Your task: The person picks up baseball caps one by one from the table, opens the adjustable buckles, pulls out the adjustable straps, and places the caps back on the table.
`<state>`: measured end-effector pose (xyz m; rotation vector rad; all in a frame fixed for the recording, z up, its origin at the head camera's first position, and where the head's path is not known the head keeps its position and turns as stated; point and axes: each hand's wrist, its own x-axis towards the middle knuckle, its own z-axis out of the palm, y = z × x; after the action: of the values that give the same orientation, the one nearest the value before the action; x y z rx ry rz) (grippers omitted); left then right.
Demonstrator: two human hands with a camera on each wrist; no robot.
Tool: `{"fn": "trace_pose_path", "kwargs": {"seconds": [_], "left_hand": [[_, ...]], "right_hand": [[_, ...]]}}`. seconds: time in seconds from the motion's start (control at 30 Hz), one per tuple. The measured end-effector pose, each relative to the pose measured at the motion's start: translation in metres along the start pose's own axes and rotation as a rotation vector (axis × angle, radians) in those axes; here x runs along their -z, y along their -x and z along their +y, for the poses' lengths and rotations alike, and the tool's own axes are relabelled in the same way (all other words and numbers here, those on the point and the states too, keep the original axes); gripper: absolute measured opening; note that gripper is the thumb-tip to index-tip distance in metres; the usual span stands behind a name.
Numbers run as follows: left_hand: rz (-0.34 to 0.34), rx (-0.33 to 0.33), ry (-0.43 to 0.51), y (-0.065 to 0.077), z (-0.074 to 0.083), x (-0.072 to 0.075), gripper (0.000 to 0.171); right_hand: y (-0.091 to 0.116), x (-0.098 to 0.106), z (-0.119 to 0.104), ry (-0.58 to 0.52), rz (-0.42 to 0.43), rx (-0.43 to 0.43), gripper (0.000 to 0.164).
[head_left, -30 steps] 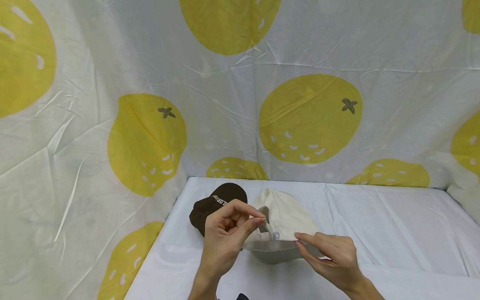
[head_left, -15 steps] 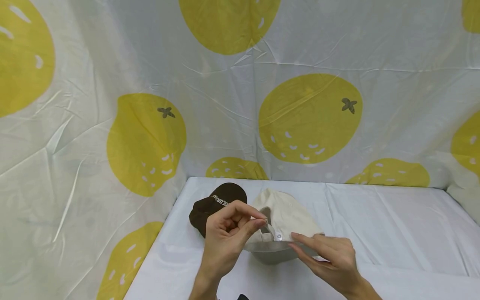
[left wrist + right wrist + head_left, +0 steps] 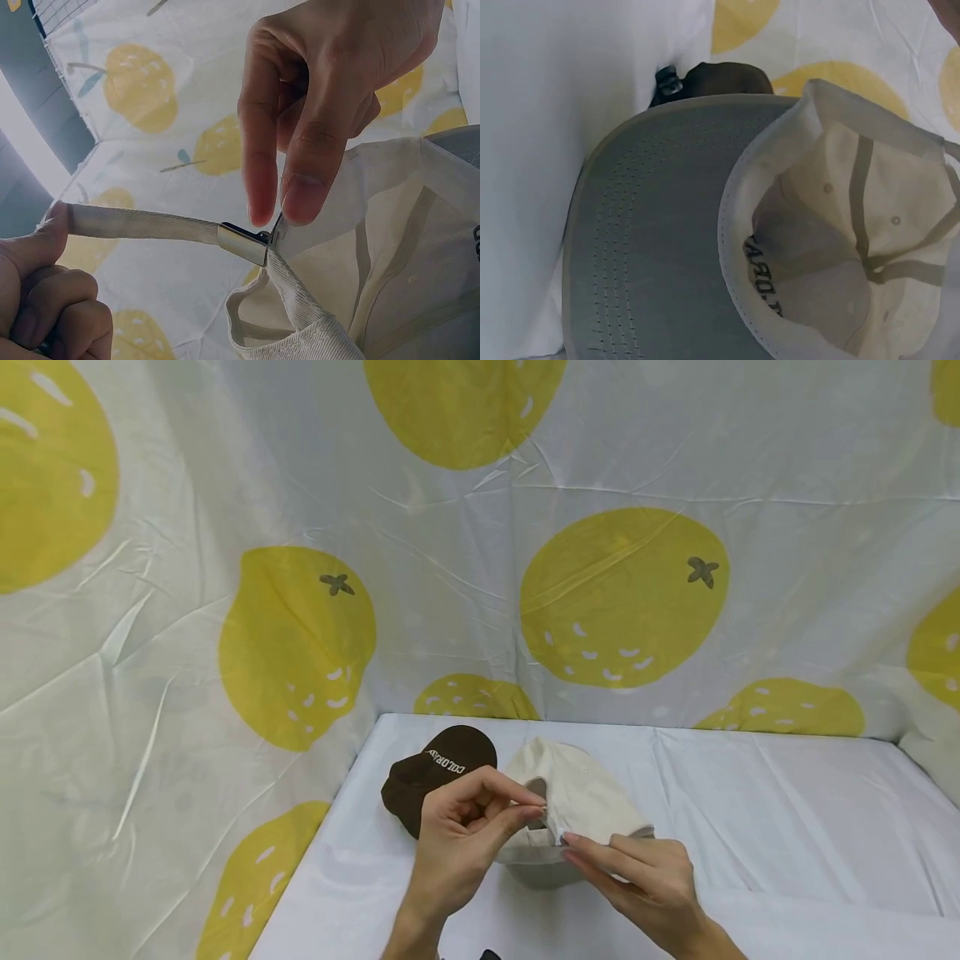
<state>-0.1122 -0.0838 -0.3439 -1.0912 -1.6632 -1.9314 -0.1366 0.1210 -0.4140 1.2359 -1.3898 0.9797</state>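
A cream baseball cap point(image 3: 600, 793) with a grey brim point(image 3: 543, 875) lies with its back opening toward me. My left hand point(image 3: 453, 847) pinches the free end of its fabric back strap point(image 3: 146, 223), drawn out straight in the left wrist view. This strap passes through a metal buckle point(image 3: 241, 244). Thumb and index finger of my right hand point(image 3: 637, 870) pinch the raised part of that buckle, seen from above in the left wrist view. The right wrist view looks into the cap's crown point(image 3: 817, 247), with dark stitched letters at its front.
A dark brown cap point(image 3: 420, 781) with white lettering sits behind my left hand, left of the cream one. White cloth point(image 3: 787, 827) covers the table. Lemon-printed curtains point(image 3: 442, 585) hang at the back and the left side.
My right hand has slid left along the cap's lower edge, onto the buckle. Still pinching the strap end, my left hand has shifted slightly right.
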Motion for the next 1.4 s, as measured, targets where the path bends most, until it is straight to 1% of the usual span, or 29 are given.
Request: {"fn": "trace_pose_path", "kwargs": {"seconds": [0.13, 0.43, 0.63, 0.7, 0.83, 1.03, 1.23, 1.4], "left_hand": [[-0.003, -0.002, 0.010, 0.000, 0.000, -0.001, 0.008], [-0.008, 0.001, 0.014, 0.000, 0.000, -0.001, 0.007], [-0.006, -0.001, 0.008, 0.000, 0.000, -0.001, 0.007], [-0.001, -0.001, -0.001, 0.000, 0.000, -0.001, 0.008], [0.006, 0.001, -0.011, 0.001, 0.000, -0.001, 0.010], [0.013, 0.007, -0.006, 0.001, 0.001, -0.001, 0.010], [0.019, 0.002, -0.019, 0.001, 0.001, 0.000, 0.012], [0.030, -0.013, -0.040, 0.000, 0.001, 0.000, 0.013]], "right_hand": [[-0.003, 0.000, 0.001, 0.012, -0.006, 0.002, 0.022], [-0.003, 0.001, 0.003, 0.013, -0.015, -0.009, 0.024], [-0.005, -0.001, 0.005, 0.008, -0.014, 0.029, 0.022], [-0.006, -0.001, 0.006, 0.020, -0.009, 0.046, 0.021], [-0.007, -0.001, 0.008, 0.078, 0.004, 0.069, 0.021], [-0.008, 0.001, 0.010, 0.155, 0.023, 0.062, 0.026], [-0.011, 0.000, 0.010, 0.162, 0.044, 0.063, 0.025], [-0.013, -0.001, 0.011, 0.167, 0.070, 0.052, 0.028]]}}
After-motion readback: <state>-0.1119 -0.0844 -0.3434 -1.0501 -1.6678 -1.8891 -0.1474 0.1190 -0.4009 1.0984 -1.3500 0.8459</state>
